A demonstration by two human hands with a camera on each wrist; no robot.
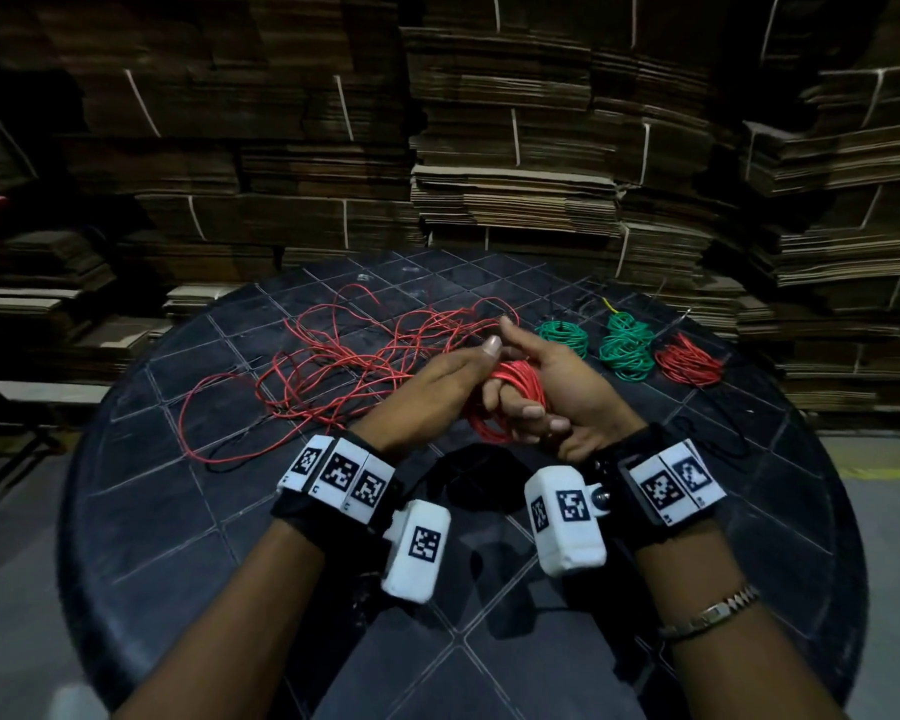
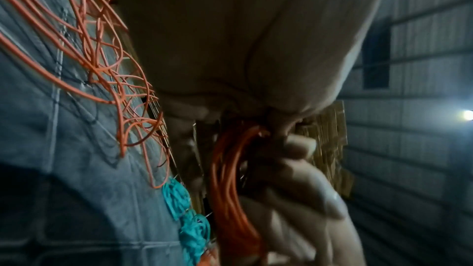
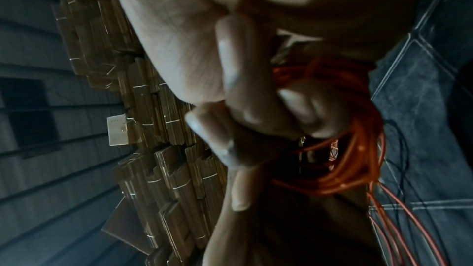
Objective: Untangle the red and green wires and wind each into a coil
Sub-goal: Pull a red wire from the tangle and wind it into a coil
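Stacks of flattened cardboard (image 1: 515, 148) rise behind the round dark worktop (image 1: 188, 511), whose near half lies bare around the forearms while its far rim sits close against those stacks. One loose tangle of red wire (image 1: 333, 356) sprawls over the far left part of the worktop, reaching toward the left edge. Along the far right side lie three finished coils: two green coils (image 1: 562, 336) (image 1: 627, 348) side by side and one red coil (image 1: 689, 361) nearest the right rim. A fourth coil, the red coil in progress (image 1: 510, 402), is held above the middle of the worktop between both hands, which meet there. The right hand (image 1: 567, 387) has its fingers curled through and around this coil; the left hand (image 1: 427, 392) is pressed against it, thumb raised, though its exact grip cannot be told. The right wrist view shows the fingers (image 3: 245, 92) hooked into the loops, which the head view half hides.
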